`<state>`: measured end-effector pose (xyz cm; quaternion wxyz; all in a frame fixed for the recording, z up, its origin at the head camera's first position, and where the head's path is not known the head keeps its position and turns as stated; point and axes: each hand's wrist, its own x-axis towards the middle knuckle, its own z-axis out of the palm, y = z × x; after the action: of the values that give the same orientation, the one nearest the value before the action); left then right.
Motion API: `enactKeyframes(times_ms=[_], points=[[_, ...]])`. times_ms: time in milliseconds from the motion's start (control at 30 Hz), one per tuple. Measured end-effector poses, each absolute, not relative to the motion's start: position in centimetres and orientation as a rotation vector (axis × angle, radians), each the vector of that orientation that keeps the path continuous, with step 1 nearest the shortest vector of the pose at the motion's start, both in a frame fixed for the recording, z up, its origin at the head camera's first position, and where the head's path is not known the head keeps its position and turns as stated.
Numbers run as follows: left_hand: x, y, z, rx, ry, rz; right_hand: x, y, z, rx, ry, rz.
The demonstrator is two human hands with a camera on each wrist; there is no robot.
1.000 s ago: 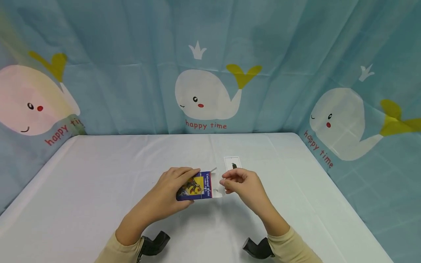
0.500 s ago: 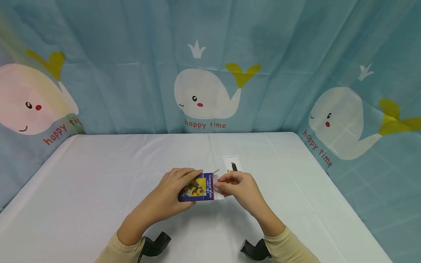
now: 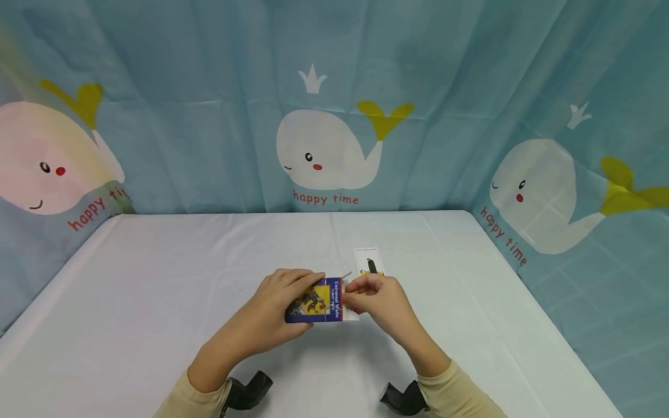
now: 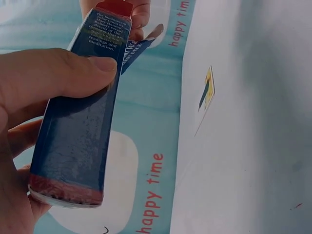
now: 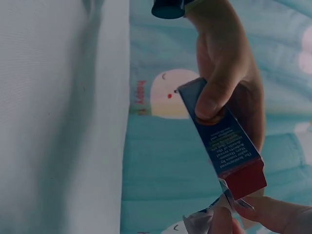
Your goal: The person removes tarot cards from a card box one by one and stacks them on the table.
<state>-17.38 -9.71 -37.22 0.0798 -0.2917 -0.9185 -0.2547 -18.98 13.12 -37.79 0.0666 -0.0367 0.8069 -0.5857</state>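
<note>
A blue tarot card box (image 3: 315,300) with a yellow picture is held up above the table by my left hand (image 3: 279,299). The left thumb lies along its narrow printed side in the left wrist view. At the right end of the box a red end flap (image 5: 247,180) and a torn, pale-lined lid flap (image 5: 201,219) stick out. My right hand (image 3: 378,299) pinches at that open end with thumb and forefinger; what lies between the fingertips is partly hidden. Just beyond the right hand a picture card (image 3: 369,259) lies face up on the table.
A white cloth covers the table (image 3: 172,278). A blue curtain (image 3: 219,145) printed with whales hangs along the back and sides. Black wrist mounts (image 3: 251,390) sit on both forearms.
My right hand has moved left, from just off the open end onto it. The box and left hand have shifted slightly right and toward me. The card on the table has stayed put.
</note>
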Motion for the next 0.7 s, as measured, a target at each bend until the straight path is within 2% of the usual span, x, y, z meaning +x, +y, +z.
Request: enactKeyframes(times_ms=[700], points=[[-17.5,-10.0,-36.9,-0.86,-2.759,-0.776,-19.7,15.2,-36.5,-0.143,2.38,-1.734]])
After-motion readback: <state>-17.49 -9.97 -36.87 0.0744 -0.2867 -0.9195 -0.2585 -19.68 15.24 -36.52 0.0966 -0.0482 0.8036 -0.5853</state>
